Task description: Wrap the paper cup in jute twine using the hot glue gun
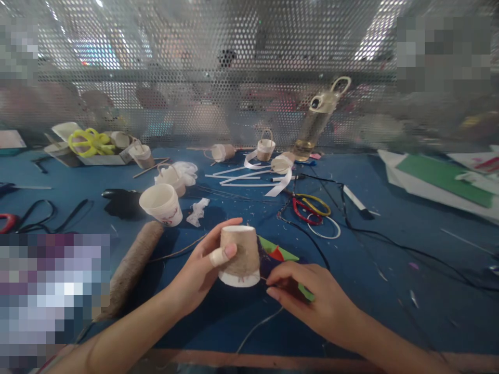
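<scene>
A paper cup wrapped in brown twine (240, 252) is in my left hand (212, 254), tilted with its narrower end up and a white band bare at the lower, wider edge. My left thumb, wearing a pale wrap, presses the twine side while the fingers go behind the cup. Close to the cup's lower right edge, my right hand (307, 296) pinches a thin strand of twine (263, 279). Left of my hands lies a long spool of twine (134, 259), with a strand running from it toward the cup. Green and red scraps (278, 252) lie partly hidden behind my right hand.
A white paper cup (160, 205) stands left, near crumpled tissue (198, 212). Small twine-wrapped baskets (265, 149), white strips (241, 176) and a bottle (314, 124) are farther back. Yellow scissors (89, 143) rest in a box. A black cable (390, 241) crosses the right side.
</scene>
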Demonstrator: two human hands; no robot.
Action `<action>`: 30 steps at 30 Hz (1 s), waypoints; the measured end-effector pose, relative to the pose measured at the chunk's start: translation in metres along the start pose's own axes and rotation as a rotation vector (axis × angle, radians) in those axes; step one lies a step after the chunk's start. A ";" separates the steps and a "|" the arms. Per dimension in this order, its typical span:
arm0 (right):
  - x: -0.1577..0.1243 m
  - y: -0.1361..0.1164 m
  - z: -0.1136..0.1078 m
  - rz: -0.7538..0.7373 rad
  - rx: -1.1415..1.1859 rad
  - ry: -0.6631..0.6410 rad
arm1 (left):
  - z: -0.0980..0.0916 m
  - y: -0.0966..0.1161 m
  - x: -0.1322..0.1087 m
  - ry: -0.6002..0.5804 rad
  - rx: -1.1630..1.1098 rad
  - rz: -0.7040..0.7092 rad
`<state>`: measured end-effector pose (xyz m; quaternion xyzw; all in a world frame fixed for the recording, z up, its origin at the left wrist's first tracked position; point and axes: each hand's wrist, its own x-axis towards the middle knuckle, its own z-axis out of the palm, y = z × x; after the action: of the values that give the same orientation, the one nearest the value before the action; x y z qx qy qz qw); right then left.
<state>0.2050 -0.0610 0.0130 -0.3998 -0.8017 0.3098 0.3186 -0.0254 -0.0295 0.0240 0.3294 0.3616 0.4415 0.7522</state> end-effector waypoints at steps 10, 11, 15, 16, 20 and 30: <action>0.002 -0.008 -0.005 -0.135 -0.062 -0.081 | 0.001 0.002 0.002 0.033 -0.070 -0.051; 0.003 -0.007 -0.006 -0.153 -0.083 -0.079 | 0.000 0.002 0.002 0.042 -0.063 -0.038; 0.005 0.004 -0.010 -0.180 -0.330 0.050 | -0.003 0.003 0.001 0.051 -0.068 0.048; 0.005 0.008 -0.011 -0.178 -0.419 0.066 | -0.004 0.003 0.001 0.045 -0.083 0.078; 0.005 0.018 -0.014 -0.110 -0.645 0.001 | -0.007 0.003 0.001 0.013 -0.134 0.186; -0.001 0.021 -0.009 -0.057 -0.713 -0.087 | -0.009 0.002 0.004 0.030 -0.127 0.165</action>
<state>0.2213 -0.0491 0.0026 -0.4496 -0.8831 0.0185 0.1331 -0.0326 -0.0236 0.0204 0.3032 0.3160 0.5288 0.7271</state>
